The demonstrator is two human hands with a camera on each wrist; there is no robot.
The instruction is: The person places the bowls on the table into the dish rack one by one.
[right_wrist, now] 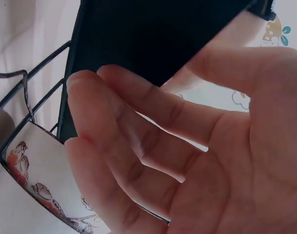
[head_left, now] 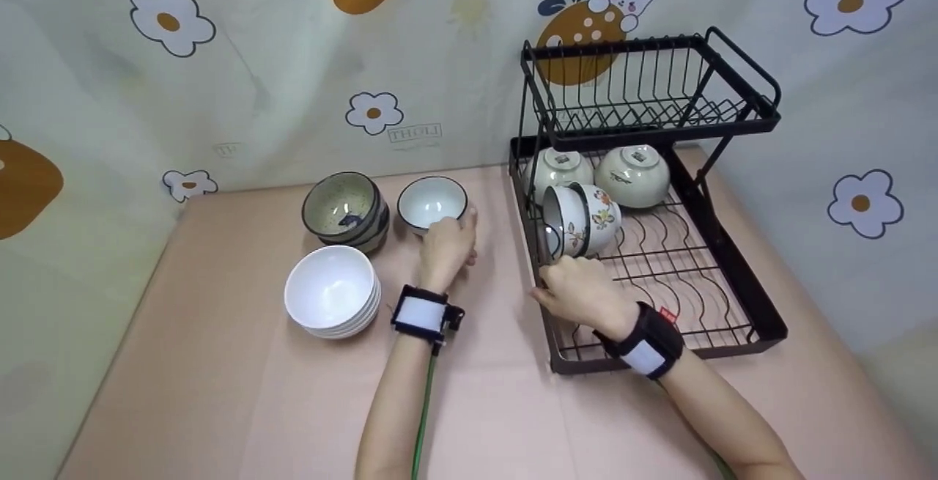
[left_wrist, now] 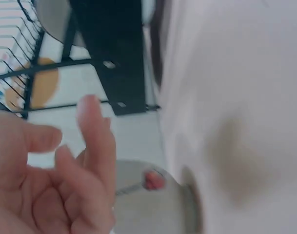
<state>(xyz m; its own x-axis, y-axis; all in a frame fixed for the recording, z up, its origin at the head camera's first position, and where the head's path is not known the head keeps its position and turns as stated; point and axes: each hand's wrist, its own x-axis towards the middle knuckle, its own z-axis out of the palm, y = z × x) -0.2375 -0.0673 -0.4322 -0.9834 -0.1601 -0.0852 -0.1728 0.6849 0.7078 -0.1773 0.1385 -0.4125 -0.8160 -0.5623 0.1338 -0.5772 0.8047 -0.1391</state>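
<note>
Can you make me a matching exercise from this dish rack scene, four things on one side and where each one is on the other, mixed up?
Things
1. flowered bowl
2. white bowl stack
3. speckled bowl stack
4. black-rimmed bowl

Places
A. on the table, nearest the camera, left of the left hand
B. on its side in the rack's lower tier, just beyond the right hand
C. on the table, touched by the left hand
D. on the table by the wall, behind the white stack

Pairs: 1-B, 2-A, 3-D, 4-C
</note>
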